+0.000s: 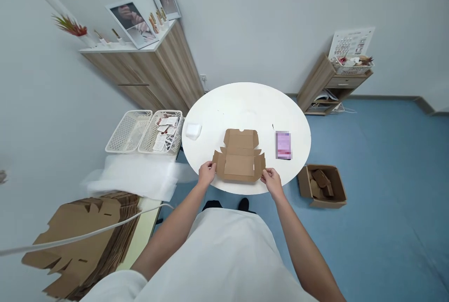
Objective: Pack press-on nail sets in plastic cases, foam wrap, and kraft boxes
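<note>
A brown cardboard box (240,164), partly folded, lies at the near side of the white round table (245,101). Its lid panel spreads flat toward the far side, and its side flaps stick outward. My left hand (206,172) pinches the left side flap between thumb and fingers. On the opposite side, my right hand (271,181) grips the right flap near its lower corner. To the right lies a pixelated pink-purple rectangular item (283,145). A small white stack (193,131) rests near the table's left edge.
White plastic baskets, one holding cards (164,133), stand left of the table. Below them are white wrapping sheets (136,176) and stacked flat cardboard blanks (84,232), crossed by a white cable (87,235). An open carton (324,187) with cardboard pieces sits on the floor at right.
</note>
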A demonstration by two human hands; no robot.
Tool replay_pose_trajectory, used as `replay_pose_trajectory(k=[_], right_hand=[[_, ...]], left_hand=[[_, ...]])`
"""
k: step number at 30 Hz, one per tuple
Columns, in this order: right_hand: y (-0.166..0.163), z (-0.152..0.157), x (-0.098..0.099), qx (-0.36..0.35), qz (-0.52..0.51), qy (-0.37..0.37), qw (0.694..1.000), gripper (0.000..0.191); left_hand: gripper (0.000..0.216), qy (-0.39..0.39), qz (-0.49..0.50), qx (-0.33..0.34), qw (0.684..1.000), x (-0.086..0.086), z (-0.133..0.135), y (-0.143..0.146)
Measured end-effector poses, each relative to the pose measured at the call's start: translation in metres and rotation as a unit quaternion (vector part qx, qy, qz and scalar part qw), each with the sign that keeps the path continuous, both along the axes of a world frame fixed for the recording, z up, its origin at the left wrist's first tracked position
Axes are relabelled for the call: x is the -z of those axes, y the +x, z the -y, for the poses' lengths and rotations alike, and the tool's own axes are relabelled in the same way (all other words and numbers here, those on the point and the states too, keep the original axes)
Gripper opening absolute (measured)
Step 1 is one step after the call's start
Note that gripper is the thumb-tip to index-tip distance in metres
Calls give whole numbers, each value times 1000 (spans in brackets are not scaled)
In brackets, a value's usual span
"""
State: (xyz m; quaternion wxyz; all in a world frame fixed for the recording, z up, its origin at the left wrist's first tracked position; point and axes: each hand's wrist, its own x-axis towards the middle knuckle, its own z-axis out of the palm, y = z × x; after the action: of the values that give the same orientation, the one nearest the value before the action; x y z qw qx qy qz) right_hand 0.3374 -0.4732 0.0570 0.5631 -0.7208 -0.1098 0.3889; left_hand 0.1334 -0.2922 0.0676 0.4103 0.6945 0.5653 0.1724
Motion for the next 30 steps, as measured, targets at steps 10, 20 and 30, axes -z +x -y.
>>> replay_pose_trajectory(k=[10, 20, 30], right_hand=[[-4, -20, 24, -3, 40, -68, 997, 33], [0, -24, 7, -38, 233, -194, 952, 55], [28, -70, -23, -190, 430, -273, 839, 41]], left_hand=[[22, -83, 34, -13, 996, 28, -22, 6], [57, -127, -25, 1, 992, 45, -49, -9], [58, 191, -71, 326, 923, 23, -38, -14]])
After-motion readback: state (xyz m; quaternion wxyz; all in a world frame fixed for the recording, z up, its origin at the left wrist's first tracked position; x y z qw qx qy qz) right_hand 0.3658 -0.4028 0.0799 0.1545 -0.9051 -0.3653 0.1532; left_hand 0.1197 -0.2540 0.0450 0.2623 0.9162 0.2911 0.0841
